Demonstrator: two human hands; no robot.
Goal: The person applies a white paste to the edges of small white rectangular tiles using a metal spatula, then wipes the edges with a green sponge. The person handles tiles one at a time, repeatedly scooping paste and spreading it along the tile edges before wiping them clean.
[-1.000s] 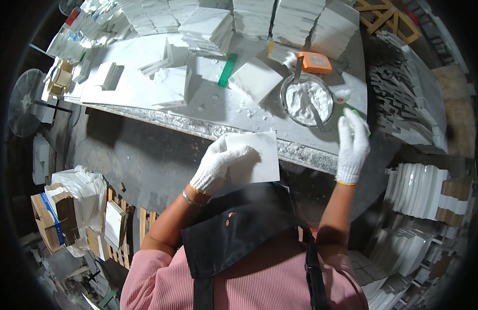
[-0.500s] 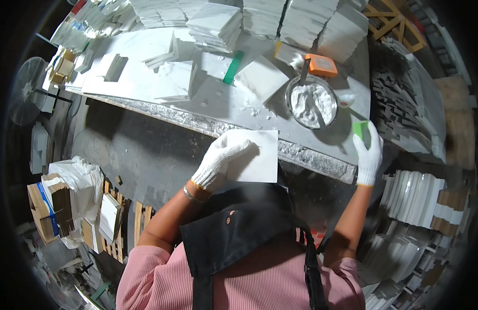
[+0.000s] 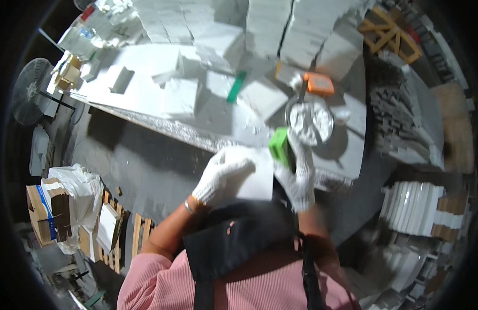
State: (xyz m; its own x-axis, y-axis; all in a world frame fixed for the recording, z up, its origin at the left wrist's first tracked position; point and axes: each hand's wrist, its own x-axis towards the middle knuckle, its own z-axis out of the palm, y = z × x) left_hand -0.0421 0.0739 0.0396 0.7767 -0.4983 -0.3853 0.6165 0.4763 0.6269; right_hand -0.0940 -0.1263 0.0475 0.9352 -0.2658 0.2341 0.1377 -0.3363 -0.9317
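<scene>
My left hand (image 3: 222, 174), in a white knit glove, is closed on a square white tile (image 3: 260, 170) in front of the apron, near the table's front edge. My gloved right hand (image 3: 299, 173) grips a bright green block (image 3: 280, 147), which looks like a sanding block or sponge. The block is by the tile's right edge; whether they touch I cannot tell. Just beyond my right hand stands a round bowl (image 3: 332, 129) of white paste (image 3: 311, 121) with a dark-handled spatula (image 3: 303, 89) in it.
On the worktable (image 3: 140, 57) lie a loose square tile (image 3: 263, 98), a green strip (image 3: 237, 87) and an orange box (image 3: 319, 83). Tall tile stacks (image 3: 321, 31) line its back. A fan (image 3: 32, 90) stands at far left, wrapped boxes (image 3: 63, 201) at lower left, more stacked tiles (image 3: 412, 206) at right.
My right hand has swung left from the table's right end to the tile, carrying the green block. My left hand and the tile have dropped slightly lower in view.
</scene>
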